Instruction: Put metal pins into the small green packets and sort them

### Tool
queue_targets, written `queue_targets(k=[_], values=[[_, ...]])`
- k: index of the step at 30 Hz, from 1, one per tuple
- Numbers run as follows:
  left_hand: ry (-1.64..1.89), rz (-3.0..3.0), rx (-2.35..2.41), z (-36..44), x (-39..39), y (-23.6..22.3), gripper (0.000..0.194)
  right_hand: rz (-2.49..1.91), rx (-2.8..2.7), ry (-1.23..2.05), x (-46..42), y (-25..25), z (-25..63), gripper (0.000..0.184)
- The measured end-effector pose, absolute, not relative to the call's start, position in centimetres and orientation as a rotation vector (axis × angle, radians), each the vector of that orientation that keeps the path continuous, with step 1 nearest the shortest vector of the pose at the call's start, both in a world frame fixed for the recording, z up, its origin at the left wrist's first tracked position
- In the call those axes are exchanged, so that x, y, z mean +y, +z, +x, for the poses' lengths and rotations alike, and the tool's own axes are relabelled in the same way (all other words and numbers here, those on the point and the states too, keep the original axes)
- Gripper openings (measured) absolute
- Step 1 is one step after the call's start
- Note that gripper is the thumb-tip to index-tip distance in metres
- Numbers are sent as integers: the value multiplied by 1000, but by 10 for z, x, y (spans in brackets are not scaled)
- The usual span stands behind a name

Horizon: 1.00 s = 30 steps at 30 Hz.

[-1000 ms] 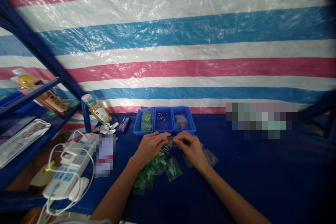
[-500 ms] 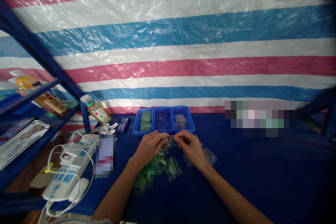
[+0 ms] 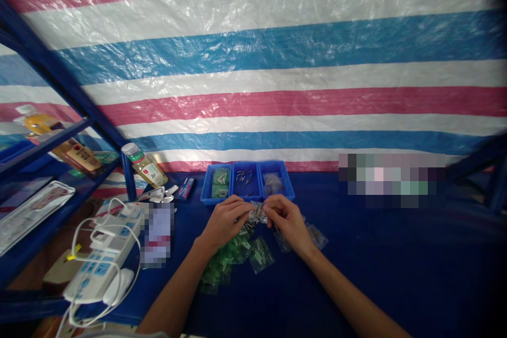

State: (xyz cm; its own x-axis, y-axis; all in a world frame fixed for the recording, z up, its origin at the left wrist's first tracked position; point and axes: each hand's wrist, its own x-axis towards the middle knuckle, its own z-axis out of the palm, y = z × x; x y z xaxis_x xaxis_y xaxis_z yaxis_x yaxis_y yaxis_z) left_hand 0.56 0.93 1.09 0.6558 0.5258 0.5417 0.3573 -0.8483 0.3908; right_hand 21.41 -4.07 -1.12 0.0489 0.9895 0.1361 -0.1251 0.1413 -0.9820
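Note:
Between my two hands is a small clear plastic bag (image 3: 259, 213) with small parts in it. My left hand (image 3: 228, 220) pinches its left edge, and my right hand (image 3: 285, 220) pinches the right edge. Just beneath, partly hidden by the fingers, lies a small heap of metal pins (image 3: 250, 226). Green plastic bags (image 3: 222, 264) with light parts inside are piled below my left hand. One clear bag of pale parts (image 3: 261, 254) lies apart from that pile. More clear bags (image 3: 316, 236) lie beside and partly under my right hand.
Three joined blue bins stand behind my hands: green bags in the left bin (image 3: 203, 193), dark pins in the middle bin (image 3: 245, 197), clear bags in the right bin (image 3: 288, 190). At left are a bottle (image 3: 146, 166), a small box (image 3: 185, 189) and a power strip (image 3: 103, 261) with cables.
The clear bag between my fingers has tilted and now faces me more, showing more of its surface. Both hands have stayed in nearly the same place.

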Motion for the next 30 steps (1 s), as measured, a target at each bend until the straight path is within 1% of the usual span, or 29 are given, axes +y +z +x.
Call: queue_targets(k=[3, 8, 12, 15, 17, 22, 27, 30], values=[[961, 2635, 728, 6, 9, 12, 14, -1061, -1194, 1148, -42, -10, 216, 31], [984, 2643, 741, 7, 8, 17, 11, -1057, -1231, 1172, -42, -13, 217, 30], [998, 2610, 752, 8, 7, 19, 8, -1116, -1276, 1068, -41, -13, 216, 25], [1012, 2557, 791, 8, 6, 15, 7, -1119, -1319, 974, -41, -12, 215, 27], [1022, 2515, 830, 8, 6, 12, 7, -1108, -1306, 982, -41, -13, 214, 28], [1040, 2534, 773, 6, 7, 10, 13, -1107, -1258, 1051, -40, -16, 214, 29], [1057, 2577, 677, 6, 9, 12, 32, -1083, -1194, 1156, -41, -15, 213, 28], [1074, 2588, 688, 6, 10, 10, 32, -1010, -1126, 1181, -42, -13, 211, 38]])
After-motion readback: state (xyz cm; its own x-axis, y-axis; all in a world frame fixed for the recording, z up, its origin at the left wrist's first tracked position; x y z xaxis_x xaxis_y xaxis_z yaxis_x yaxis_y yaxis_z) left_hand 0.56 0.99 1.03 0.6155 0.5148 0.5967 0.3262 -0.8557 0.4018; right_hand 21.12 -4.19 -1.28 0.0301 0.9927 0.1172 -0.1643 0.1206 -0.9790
